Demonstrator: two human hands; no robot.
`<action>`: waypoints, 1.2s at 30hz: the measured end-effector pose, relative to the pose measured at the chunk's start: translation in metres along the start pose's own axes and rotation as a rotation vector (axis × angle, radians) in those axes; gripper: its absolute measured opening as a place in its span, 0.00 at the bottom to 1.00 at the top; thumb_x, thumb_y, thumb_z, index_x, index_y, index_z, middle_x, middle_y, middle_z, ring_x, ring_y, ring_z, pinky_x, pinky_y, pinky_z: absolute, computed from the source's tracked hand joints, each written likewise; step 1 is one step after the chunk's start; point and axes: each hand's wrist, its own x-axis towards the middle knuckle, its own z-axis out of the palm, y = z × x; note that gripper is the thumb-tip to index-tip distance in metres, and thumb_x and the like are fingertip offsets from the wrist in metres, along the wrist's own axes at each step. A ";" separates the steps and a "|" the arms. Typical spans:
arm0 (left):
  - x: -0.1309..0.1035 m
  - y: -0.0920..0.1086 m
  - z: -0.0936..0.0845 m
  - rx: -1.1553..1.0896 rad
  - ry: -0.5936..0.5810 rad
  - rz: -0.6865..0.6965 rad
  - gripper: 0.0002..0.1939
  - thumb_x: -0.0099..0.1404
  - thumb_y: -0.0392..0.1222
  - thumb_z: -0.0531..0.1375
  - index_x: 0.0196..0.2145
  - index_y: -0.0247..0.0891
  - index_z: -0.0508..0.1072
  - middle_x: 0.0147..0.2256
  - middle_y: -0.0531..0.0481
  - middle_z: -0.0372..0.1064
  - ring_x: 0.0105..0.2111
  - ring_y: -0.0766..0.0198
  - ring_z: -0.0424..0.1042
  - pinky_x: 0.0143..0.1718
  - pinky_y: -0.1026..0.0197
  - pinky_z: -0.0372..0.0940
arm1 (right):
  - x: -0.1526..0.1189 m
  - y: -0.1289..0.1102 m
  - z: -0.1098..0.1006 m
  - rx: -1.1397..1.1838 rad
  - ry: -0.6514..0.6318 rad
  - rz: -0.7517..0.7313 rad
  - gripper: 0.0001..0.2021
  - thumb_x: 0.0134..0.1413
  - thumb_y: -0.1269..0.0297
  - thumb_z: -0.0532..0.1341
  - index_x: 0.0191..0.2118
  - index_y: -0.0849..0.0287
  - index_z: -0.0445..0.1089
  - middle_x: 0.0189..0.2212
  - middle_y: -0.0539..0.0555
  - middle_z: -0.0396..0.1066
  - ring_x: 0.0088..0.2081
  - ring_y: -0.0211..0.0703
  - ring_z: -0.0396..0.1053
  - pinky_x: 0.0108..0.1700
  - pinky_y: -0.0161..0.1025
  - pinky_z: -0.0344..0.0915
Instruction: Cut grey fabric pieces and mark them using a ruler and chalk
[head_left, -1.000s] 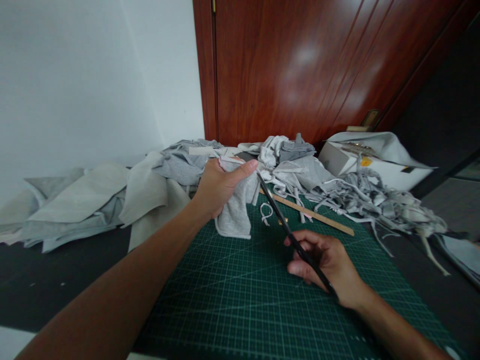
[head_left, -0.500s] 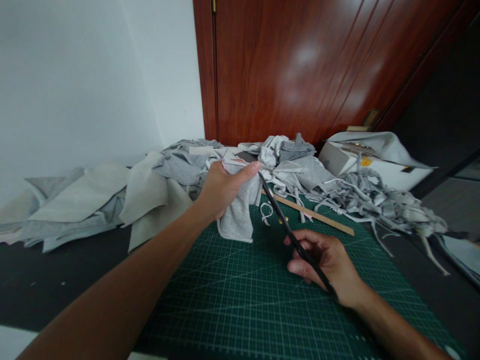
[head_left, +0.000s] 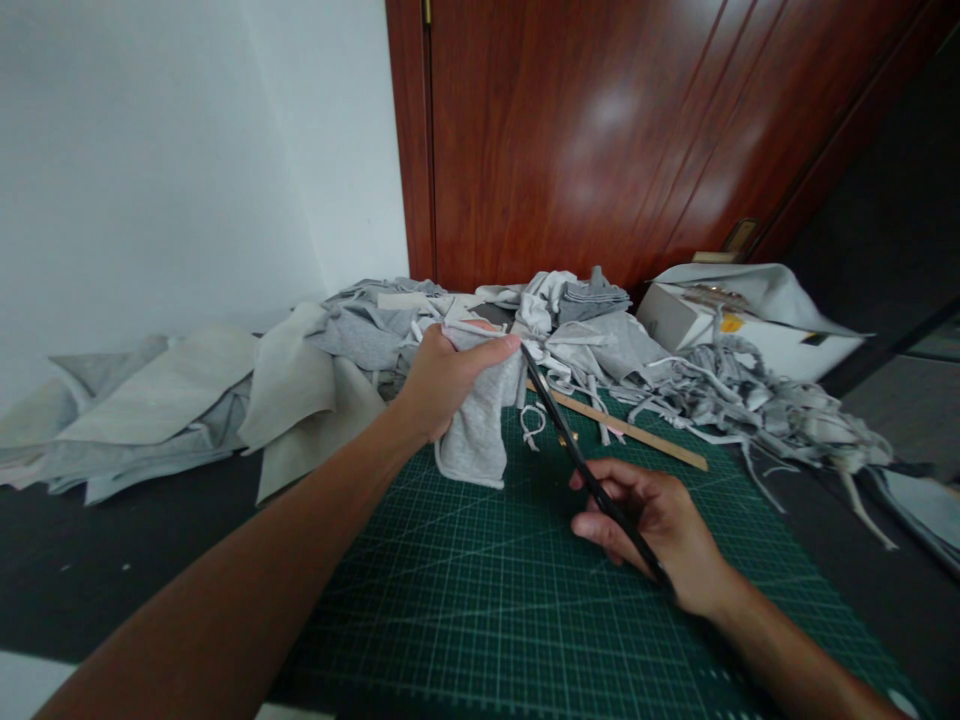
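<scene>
My left hand (head_left: 450, 375) pinches a light grey cloth piece (head_left: 474, 435) between thumb and fingers, and the cloth hangs over the green cutting mat (head_left: 480, 590). In my right hand (head_left: 652, 520) is a long, thin black tool (head_left: 574, 450), held slanting up to the left. Its tip is beside my left thumb at the cloth's upper edge. Whether the tip touches the cloth I cannot tell. My right fingers are closed round the tool's lower half.
Behind the mat lie grey cloth scraps (head_left: 592, 300) and, at right, tangled strips (head_left: 750, 400). A wooden ruler (head_left: 637, 432) and a small white loop (head_left: 533, 425) rest on the mat. Larger cloth pieces (head_left: 172, 390) lie left; a white box (head_left: 675, 320) stands back right.
Both hands hold the same things almost in place. The tool's tip and the cloth's edge have shifted very slightly.
</scene>
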 end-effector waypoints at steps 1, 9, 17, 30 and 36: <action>0.000 0.000 0.000 -0.023 0.004 -0.015 0.12 0.48 0.42 0.74 0.25 0.39 0.74 0.24 0.55 0.69 0.27 0.63 0.67 0.33 0.59 0.61 | 0.000 0.000 0.000 -0.005 -0.004 0.003 0.20 0.49 0.52 0.78 0.39 0.59 0.74 0.19 0.42 0.63 0.19 0.33 0.57 0.21 0.33 0.51; 0.001 0.004 -0.002 -0.008 0.017 -0.084 0.11 0.42 0.37 0.69 0.26 0.38 0.74 0.24 0.56 0.69 0.27 0.63 0.68 0.32 0.60 0.62 | 0.000 0.002 0.000 -0.030 0.001 0.014 0.19 0.50 0.53 0.77 0.39 0.58 0.73 0.20 0.42 0.63 0.19 0.33 0.57 0.21 0.34 0.51; 0.001 0.009 -0.008 0.076 -0.126 -0.130 0.05 0.45 0.38 0.67 0.22 0.38 0.74 0.22 0.55 0.66 0.25 0.64 0.64 0.28 0.61 0.57 | 0.000 0.000 -0.001 -0.011 -0.001 0.040 0.20 0.49 0.53 0.78 0.39 0.59 0.73 0.20 0.43 0.63 0.19 0.33 0.55 0.21 0.34 0.49; 0.004 0.008 -0.008 0.018 -0.066 -0.091 0.13 0.50 0.44 0.73 0.25 0.38 0.75 0.25 0.55 0.70 0.27 0.64 0.69 0.34 0.60 0.63 | -0.001 0.002 -0.001 -0.046 -0.020 -0.038 0.18 0.51 0.56 0.78 0.39 0.59 0.73 0.19 0.41 0.59 0.21 0.33 0.50 0.23 0.34 0.46; 0.007 0.012 -0.016 0.077 -0.116 -0.072 0.11 0.49 0.42 0.73 0.26 0.37 0.75 0.25 0.54 0.69 0.27 0.64 0.67 0.33 0.60 0.62 | -0.002 0.004 -0.002 -0.053 -0.025 -0.046 0.18 0.52 0.56 0.77 0.40 0.59 0.73 0.20 0.41 0.59 0.22 0.34 0.50 0.24 0.35 0.46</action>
